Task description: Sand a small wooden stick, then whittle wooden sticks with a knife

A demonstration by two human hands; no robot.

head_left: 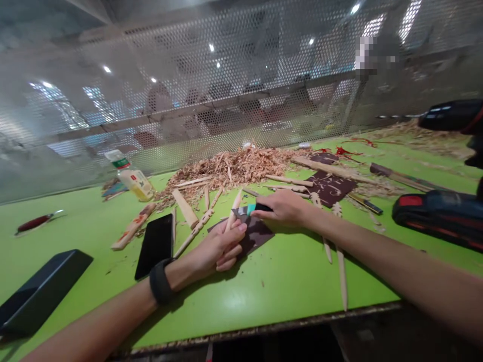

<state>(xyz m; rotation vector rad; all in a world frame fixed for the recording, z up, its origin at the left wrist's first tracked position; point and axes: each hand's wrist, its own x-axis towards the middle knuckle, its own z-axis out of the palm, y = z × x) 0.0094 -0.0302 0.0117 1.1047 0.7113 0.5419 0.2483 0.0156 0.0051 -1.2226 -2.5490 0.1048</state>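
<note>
Pinched in my left hand [224,247] is a pale wooden stick [236,207] with a pointed upper end, held tilted upward. My right hand [285,206] is closed round a carving knife [251,209] with a black and teal handle. Its short blade lies against the stick just above my left fingers. Beneath both hands lies a dark sheet of sandpaper [260,236] on the green table [226,301]. A carved, notched stick [196,229] reaches out behind my left wrist. Two more carved sticks [341,266] lie partly under my right forearm.
A heap of wood shavings [241,166] sits against the perforated metal screen [226,100]. On the left are a black phone [154,246], a bottle [132,178], a dark tray-like box [45,291] and a red-handled tool [35,223]. A cordless drill [437,216] stands at right.
</note>
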